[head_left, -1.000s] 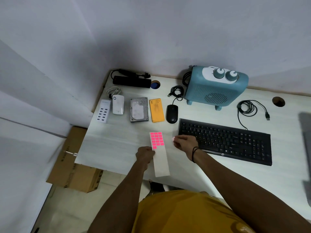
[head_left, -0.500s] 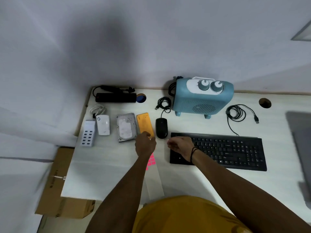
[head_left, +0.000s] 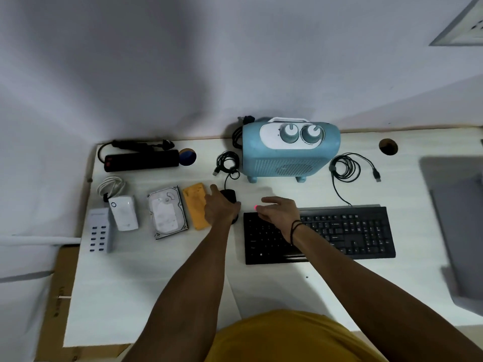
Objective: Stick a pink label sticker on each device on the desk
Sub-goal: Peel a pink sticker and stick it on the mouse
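My left hand (head_left: 220,209) lies over the black mouse (head_left: 230,195) and holds it, fingers pointing away from me. My right hand (head_left: 281,211) hovers over the far left corner of the black keyboard (head_left: 345,231), with a small pink sticker (head_left: 255,206) pinched at its fingertips just right of the mouse. Left of the mouse lie an orange phone (head_left: 196,205), a bare hard drive (head_left: 167,214), a white adapter (head_left: 123,212) and a white USB hub (head_left: 100,231). A blue heater (head_left: 290,152) and a black power strip (head_left: 142,160) stand at the back. I cannot see the sticker sheet.
A coiled black USB cable (head_left: 345,167) lies right of the heater. A grey object (head_left: 454,218) covers the desk's right end. Round cable holes (head_left: 388,146) sit near the back edge. A cardboard box (head_left: 58,296) stands on the floor, left of the desk.
Both hands moved away from me. The left hand left the sticker sheet, passed the phone and settled on the mouse. The right hand carried the pink sticker toward the mouse.
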The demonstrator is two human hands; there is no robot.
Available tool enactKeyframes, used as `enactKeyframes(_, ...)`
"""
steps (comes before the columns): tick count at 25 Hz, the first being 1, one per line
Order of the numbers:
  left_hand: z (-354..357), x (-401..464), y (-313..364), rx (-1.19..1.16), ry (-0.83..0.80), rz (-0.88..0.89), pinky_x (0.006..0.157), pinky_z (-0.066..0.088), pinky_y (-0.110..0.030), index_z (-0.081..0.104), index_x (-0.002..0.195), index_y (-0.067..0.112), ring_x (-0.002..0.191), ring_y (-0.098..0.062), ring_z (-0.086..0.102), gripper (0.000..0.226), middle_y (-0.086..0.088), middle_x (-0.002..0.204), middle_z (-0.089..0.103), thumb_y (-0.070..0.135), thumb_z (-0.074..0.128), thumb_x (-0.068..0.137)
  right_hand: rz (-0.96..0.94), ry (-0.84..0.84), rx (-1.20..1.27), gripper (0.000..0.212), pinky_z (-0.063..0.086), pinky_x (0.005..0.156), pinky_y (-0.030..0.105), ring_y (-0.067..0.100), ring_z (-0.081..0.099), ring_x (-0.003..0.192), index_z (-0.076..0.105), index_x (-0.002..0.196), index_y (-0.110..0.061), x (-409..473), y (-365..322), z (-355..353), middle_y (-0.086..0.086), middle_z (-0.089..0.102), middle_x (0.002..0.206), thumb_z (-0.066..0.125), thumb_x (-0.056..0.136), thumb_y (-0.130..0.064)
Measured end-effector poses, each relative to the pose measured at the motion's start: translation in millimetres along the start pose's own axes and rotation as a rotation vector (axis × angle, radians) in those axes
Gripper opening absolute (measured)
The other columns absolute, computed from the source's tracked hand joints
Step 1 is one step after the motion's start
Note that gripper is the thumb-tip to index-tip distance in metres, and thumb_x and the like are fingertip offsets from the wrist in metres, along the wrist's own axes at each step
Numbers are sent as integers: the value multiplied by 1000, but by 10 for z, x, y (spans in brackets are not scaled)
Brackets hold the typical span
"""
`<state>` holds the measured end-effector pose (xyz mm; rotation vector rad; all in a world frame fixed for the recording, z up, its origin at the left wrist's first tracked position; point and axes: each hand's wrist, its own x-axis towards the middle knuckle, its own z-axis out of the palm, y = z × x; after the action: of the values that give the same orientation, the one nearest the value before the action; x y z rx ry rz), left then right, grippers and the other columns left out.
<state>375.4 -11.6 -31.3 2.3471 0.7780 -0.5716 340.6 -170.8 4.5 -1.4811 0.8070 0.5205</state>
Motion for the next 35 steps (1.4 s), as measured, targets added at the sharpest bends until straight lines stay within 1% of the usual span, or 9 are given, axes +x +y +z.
enactKeyframes(3,-15,24,46,-52,31,-13,86,51,-41,41,136,12,116,-38,60,81,-15,127,59,37,83,71,-58,2,-39,11,60,86,35,27,76,85,78,77,-15,-11,-62,-23,10,78,83,85,70,-11)
enactKeyframes(6,-87,12,46,-391,22,-99,87,53,-38,54,131,15,110,-31,61,65,-11,123,62,43,76,77,-67,1,23,7,60,83,34,23,73,72,77,76,-13,-81,-183,0,9,76,80,83,74,-11)
enactKeyframes(10,-233,-140,4,-1081,-278,-234,69,54,-38,61,112,13,86,-27,60,31,-13,107,64,31,60,87,-113,-99,159,10,59,76,31,18,57,66,69,80,-10,-246,-431,73,9,64,74,73,84,-2)
enactKeyframes(14,-410,-455,-36,-1557,-510,-209,73,47,-38,61,111,4,78,-31,58,37,-19,94,63,28,40,93,-174,-208,177,10,58,75,22,10,59,72,68,88,-11,-458,-627,142,3,65,80,67,89,-1)
enactKeyframes(20,-604,-800,-103,-1605,-595,-73,69,45,-35,57,124,9,73,-30,62,53,-18,91,66,31,42,78,-331,-182,-43,9,55,77,31,15,61,70,76,82,-18,-674,-620,246,1,70,74,79,80,-10)
enactKeyframes(26,-673,-1010,-57,-1619,-600,-22,69,41,-36,53,132,10,71,-28,61,51,-17,91,67,31,34,89,-423,-117,-142,40,60,77,35,18,67,67,52,95,-24,-829,-644,290,-11,61,54,81,76,-4)
enactKeyframes(30,-690,-1056,-18,-1618,-595,12,69,41,-36,55,130,11,73,-28,61,48,-17,97,65,30,33,91,-426,-64,-150,47,42,50,1,6,61,58,47,109,-15,-935,-720,264,-1,70,73,82,78,-9)
enactKeyframes(32,-687,-1078,9,-1602,-575,13,69,41,-37,60,122,9,74,-28,60,45,-17,97,64,29,32,92,-429,-20,-182,49,36,44,0,0,58,58,49,111,-12,-958,-744,258,6,73,84,83,76,-13)
enactKeyframes(35,-677,-1089,21,-1590,-523,8,68,42,-36,62,116,11,71,-29,59,43,-18,93,65,25,32,90,-447,68,-279,51,39,55,8,1,59,66,57,107,-16,-905,-755,247,-2,72,80,88,69,-26)
